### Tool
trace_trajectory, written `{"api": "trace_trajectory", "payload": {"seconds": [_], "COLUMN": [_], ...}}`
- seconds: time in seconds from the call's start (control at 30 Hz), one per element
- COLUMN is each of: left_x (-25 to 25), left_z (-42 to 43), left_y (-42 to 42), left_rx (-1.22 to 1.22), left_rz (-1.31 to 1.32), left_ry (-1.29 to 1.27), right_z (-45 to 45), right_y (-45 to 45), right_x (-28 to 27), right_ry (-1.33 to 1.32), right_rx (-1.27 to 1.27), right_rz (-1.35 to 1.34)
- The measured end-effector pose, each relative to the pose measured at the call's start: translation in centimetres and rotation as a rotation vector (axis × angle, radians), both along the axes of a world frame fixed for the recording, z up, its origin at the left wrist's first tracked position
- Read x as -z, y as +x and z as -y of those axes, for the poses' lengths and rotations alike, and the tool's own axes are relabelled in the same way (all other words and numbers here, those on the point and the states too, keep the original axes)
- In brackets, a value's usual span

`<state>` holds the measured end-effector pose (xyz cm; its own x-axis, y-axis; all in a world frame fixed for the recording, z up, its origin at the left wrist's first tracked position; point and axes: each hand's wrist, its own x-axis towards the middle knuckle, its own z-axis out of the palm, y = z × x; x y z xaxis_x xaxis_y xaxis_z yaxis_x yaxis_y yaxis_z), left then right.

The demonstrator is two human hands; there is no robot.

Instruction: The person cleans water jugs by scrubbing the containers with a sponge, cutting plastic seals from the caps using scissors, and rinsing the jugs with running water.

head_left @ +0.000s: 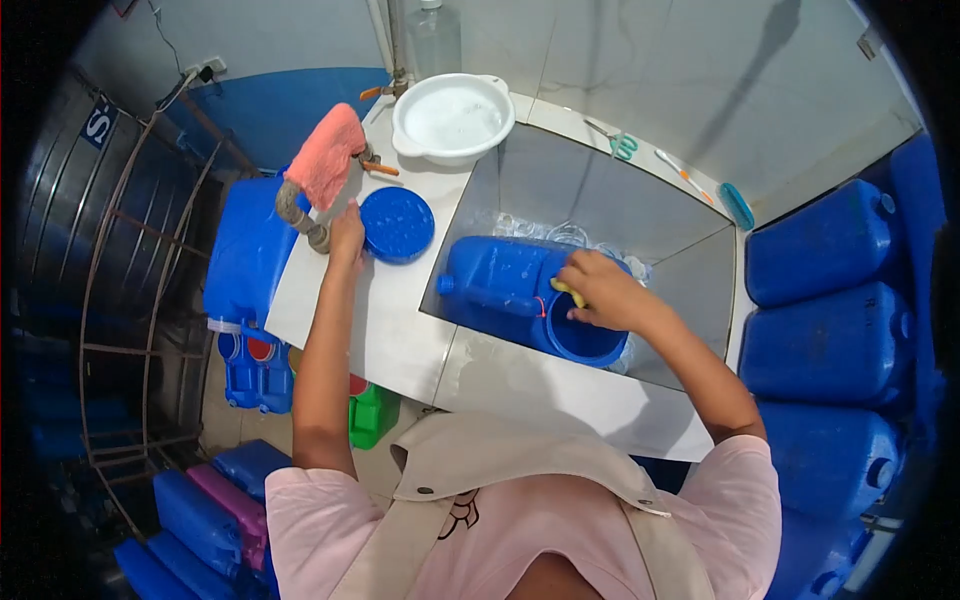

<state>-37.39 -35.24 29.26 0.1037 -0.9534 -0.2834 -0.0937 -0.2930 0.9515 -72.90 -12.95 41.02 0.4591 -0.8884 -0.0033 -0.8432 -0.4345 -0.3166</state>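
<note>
A round blue lid (397, 225), dotted with water, is on the white counter at the left. My left hand (347, 238) is closed at the lid's left edge, close to a pipe; part of its fingers is hidden. A blue plastic jug (500, 273) lies on its side across the grey sink (600, 175), its wide round mouth facing right and a small spout at the left. At that wide mouth, my right hand (605, 290) grips a yellow sponge (568, 292) against the rim. Some fingertips reach into the opening.
A white basin (453, 118) of suds sits behind the lid, near a pipe wrapped in pink cloth (328, 155). Scissors (622, 147), a toothbrush (685, 178) and a teal brush (737, 206) line the back ledge. Blue containers (825, 345) are stacked at the right.
</note>
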Motion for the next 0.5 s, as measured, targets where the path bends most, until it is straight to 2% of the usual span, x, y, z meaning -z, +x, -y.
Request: {"api": "trace_trajectory", "payload": {"seconds": [0.03,0.1,0.13,0.2,0.23,0.3,0.33,0.37,0.43,0.47,0.5], "left_x": [-0.5,-2.3,-2.7,-3.4,-4.0,-6.7,-7.1,-7.9,-6.4,-6.6,-6.9], "left_z": [-0.3,-0.6,-1.3,-3.4,-4.3,-6.8,-7.9,-8.6,-8.9,-8.9,-9.0], "left_y": [0.1,-0.4,-1.0,-2.1,-3.0,-7.0,-9.2,-11.4,-15.9,-17.7,-19.5], "left_rx": [-0.005,0.016,0.025,0.026,0.035,0.402,0.572,0.832,1.161,1.174,1.239], "left_rz": [0.0,0.691,0.686,1.203,1.194,0.83,0.743,0.697,0.57,0.565,0.662], "left_ry": [0.001,-0.245,-0.251,-0.66,-0.669,-0.765,-0.846,-0.823,-0.913,-0.933,-0.814], "right_z": [0.3,1.2,1.7,3.0,3.8,5.7,6.2,6.5,7.7,8.2,8.7], "right_y": [0.7,1.0,0.6,-1.7,-2.9,-5.5,-6.9,-7.4,-8.8,-9.8,-11.1], "right_x": [0.6,1.2,1.4,1.1,1.0,0.7,0.3,-0.2,-0.7,-0.7,-0.7], "right_ry": [-0.06,-0.038,-0.012,-0.034,-0.051,-0.03,-0.012,0.017,0.045,0.084,0.072], "right_rx": [-0.079,-0.177,-0.268,-0.223,-0.193,-0.192,-0.204,-0.189,-0.188,-0.205,-0.182], "right_rz": [-0.037,-0.026,-0.016,-0.032,-0.045,-0.017,0.018,0.08,0.072,0.076,0.073]}}
